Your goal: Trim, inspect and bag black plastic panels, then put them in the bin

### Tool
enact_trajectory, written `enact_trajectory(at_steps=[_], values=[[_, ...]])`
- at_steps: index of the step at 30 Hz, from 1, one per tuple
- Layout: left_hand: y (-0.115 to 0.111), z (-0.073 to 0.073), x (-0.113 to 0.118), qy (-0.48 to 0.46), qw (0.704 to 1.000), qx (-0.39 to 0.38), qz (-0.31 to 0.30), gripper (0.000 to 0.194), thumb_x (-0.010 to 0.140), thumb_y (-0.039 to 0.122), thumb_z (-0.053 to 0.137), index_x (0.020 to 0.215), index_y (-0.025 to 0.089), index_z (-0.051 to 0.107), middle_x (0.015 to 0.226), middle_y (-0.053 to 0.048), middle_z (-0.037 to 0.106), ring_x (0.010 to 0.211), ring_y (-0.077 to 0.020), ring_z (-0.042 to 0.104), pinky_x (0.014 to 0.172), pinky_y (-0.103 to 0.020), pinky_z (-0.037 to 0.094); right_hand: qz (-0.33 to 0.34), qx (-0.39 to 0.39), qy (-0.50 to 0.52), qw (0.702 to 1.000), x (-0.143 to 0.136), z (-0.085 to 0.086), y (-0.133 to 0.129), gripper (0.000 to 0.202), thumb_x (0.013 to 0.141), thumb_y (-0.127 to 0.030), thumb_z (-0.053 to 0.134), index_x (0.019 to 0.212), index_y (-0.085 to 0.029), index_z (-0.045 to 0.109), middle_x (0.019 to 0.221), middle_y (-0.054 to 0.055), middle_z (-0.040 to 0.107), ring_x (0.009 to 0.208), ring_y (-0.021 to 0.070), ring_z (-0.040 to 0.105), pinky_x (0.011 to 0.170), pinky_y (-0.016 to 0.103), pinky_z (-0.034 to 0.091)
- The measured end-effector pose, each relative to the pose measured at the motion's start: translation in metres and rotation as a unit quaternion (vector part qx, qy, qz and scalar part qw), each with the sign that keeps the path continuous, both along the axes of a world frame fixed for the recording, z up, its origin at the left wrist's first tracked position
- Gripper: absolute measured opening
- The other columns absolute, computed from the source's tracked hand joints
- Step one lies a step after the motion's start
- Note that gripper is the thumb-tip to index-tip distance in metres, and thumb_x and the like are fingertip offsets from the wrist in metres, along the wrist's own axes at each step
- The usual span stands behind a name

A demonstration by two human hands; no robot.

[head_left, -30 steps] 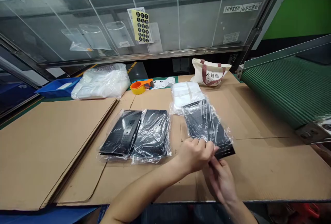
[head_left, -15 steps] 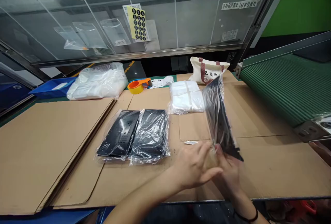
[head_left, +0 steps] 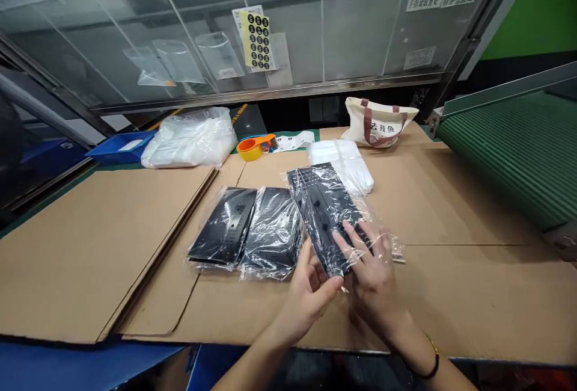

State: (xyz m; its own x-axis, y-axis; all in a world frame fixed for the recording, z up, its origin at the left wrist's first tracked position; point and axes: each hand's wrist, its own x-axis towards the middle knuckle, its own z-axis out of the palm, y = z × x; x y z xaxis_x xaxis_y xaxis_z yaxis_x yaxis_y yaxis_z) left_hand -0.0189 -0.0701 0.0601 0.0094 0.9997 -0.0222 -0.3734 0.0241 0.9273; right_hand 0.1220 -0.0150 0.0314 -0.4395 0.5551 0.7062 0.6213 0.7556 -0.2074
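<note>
A flat black panel in a clear plastic bag (head_left: 322,204) is held tilted above the cardboard, overlapping the white stack behind it. My left hand (head_left: 311,292) is closed on its lower left corner, thumb on top and fingers at the edge and underneath. Across the panel's lower right part lies my right hand (head_left: 367,258), fingers spread over the film; its thumb is hidden. Just left of my hands, a bagged stack of black panels (head_left: 273,228) lies beside another bagged black stack (head_left: 225,225).
Behind are a banded stack of white bags (head_left: 356,168), a cloth bag (head_left: 381,123), an orange tape dispenser (head_left: 255,146), a large white plastic bundle (head_left: 192,138) and a blue tray (head_left: 117,147). Cardboard sheets (head_left: 90,246) are piled left. A green conveyor (head_left: 518,150) stands right.
The bagged panel has swung from nearly upright to a tilted, face-up position, further left. My right hand has moved onto its top face, and my left hand has shifted to its lower left corner.
</note>
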Motion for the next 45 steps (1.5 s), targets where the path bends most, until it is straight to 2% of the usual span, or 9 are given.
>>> enact_trajectory(at_steps=[4, 8, 12, 15, 18, 22, 28, 37, 45], values=[[-0.016, -0.004, -0.021, -0.052, 0.989, -0.039, 0.13, 0.073, 0.074, 0.031, 0.079, 0.139, 0.018, 0.047, 0.107, -0.011, 0.07, 0.098, -0.0226, 0.067, 0.084, -0.031, 0.054, 0.125, 0.028, 0.038, 0.991, -0.006, 0.007, -0.007, 0.049, 0.089, -0.002, 0.042, 0.135, -0.017, 0.053, 0.133, 0.011, 0.06, 0.137, 0.0254, 0.04, 0.11, 0.048, 0.038], [-0.024, 0.01, -0.063, -0.084, 0.955, -0.083, 0.273, 0.053, 0.066, 0.032, 0.083, 0.113, 0.014, 0.066, 0.083, -0.006, 0.073, 0.063, -0.0132, 0.067, 0.057, -0.02, 0.053, 0.241, 0.019, 0.128, 0.962, -0.006, 0.011, -0.016, 0.048, 0.087, 0.0, 0.049, 0.131, -0.018, 0.056, 0.114, 0.008, 0.07, 0.122, 0.022, 0.054, 0.101, 0.042, 0.049], [-0.023, 0.015, -0.119, -0.03, 0.914, -0.039, 0.402, 0.042, 0.058, 0.04, 0.084, 0.087, 0.012, 0.071, 0.07, -0.005, 0.071, 0.056, -0.0145, 0.064, 0.048, -0.02, 0.05, 0.226, -0.058, 0.192, 0.953, -0.002, 0.009, -0.015, 0.044, 0.085, 0.004, 0.05, 0.12, -0.02, 0.061, 0.108, 0.008, 0.07, 0.111, 0.0202, 0.059, 0.091, 0.037, 0.052], [-0.019, 0.01, -0.16, 0.024, 0.897, -0.046, 0.439, 0.037, 0.057, 0.042, 0.082, 0.072, 0.012, 0.066, 0.059, -0.003, 0.067, 0.05, -0.0144, 0.061, 0.044, -0.021, 0.048, 0.203, -0.103, 0.206, 0.952, 0.003, 0.004, -0.012, 0.042, 0.085, 0.005, 0.049, 0.116, -0.021, 0.062, 0.104, 0.006, 0.07, 0.106, 0.0183, 0.06, 0.09, 0.035, 0.051], [-0.016, 0.003, -0.189, 0.042, 0.873, -0.074, 0.48, 0.035, 0.058, 0.041, 0.079, 0.068, 0.013, 0.061, 0.053, 0.001, 0.062, 0.043, -0.0115, 0.055, 0.041, -0.021, 0.045, 0.192, -0.137, 0.206, 0.95, 0.008, -0.003, -0.011, 0.038, 0.087, 0.002, 0.05, 0.113, -0.023, 0.063, 0.102, 0.004, 0.07, 0.103, 0.0169, 0.061, 0.09, 0.032, 0.05], [-0.016, -0.007, -0.209, 0.056, 0.86, -0.093, 0.498, 0.031, 0.063, 0.04, 0.074, 0.069, 0.014, 0.059, 0.053, 0.001, 0.061, 0.044, -0.0113, 0.055, 0.041, -0.02, 0.044, 0.183, -0.165, 0.197, 0.949, 0.013, -0.01, -0.013, 0.035, 0.089, -0.001, 0.049, 0.111, -0.024, 0.064, 0.101, 0.003, 0.07, 0.1, 0.0159, 0.063, 0.088, 0.03, 0.051], [-0.024, -0.018, -0.217, 0.076, 0.857, -0.138, 0.491, 0.03, 0.061, 0.039, 0.073, 0.062, 0.014, 0.056, 0.048, 0.0, 0.059, 0.036, -0.0092, 0.048, 0.033, -0.018, 0.036, 0.159, -0.184, 0.203, 0.949, 0.016, -0.016, -0.011, 0.031, 0.09, -0.005, 0.049, 0.106, -0.025, 0.066, 0.098, 0.002, 0.071, 0.095, 0.0151, 0.065, 0.085, 0.027, 0.053], [-0.028, -0.02, -0.216, 0.079, 0.868, -0.141, 0.468, 0.027, 0.059, 0.034, 0.068, 0.054, 0.017, 0.048, 0.039, 0.006, 0.046, 0.026, -0.0037, 0.029, 0.026, -0.015, 0.017, 0.132, -0.201, 0.212, 0.947, 0.015, -0.016, -0.009, 0.026, 0.089, -0.009, 0.052, 0.102, -0.025, 0.069, 0.094, 0.002, 0.072, 0.09, 0.0158, 0.068, 0.08, 0.027, 0.055], [-0.031, -0.018, -0.211, 0.117, 0.879, -0.113, 0.449, 0.021, 0.066, 0.031, 0.067, 0.063, 0.015, 0.054, 0.041, 0.008, 0.042, 0.027, -0.0017, 0.026, 0.031, -0.014, 0.019, 0.117, -0.196, 0.218, 0.949, 0.018, -0.015, -0.007, 0.025, 0.089, -0.011, 0.053, 0.098, -0.025, 0.071, 0.09, 0.003, 0.074, 0.085, 0.018, 0.07, 0.074, 0.028, 0.058]])
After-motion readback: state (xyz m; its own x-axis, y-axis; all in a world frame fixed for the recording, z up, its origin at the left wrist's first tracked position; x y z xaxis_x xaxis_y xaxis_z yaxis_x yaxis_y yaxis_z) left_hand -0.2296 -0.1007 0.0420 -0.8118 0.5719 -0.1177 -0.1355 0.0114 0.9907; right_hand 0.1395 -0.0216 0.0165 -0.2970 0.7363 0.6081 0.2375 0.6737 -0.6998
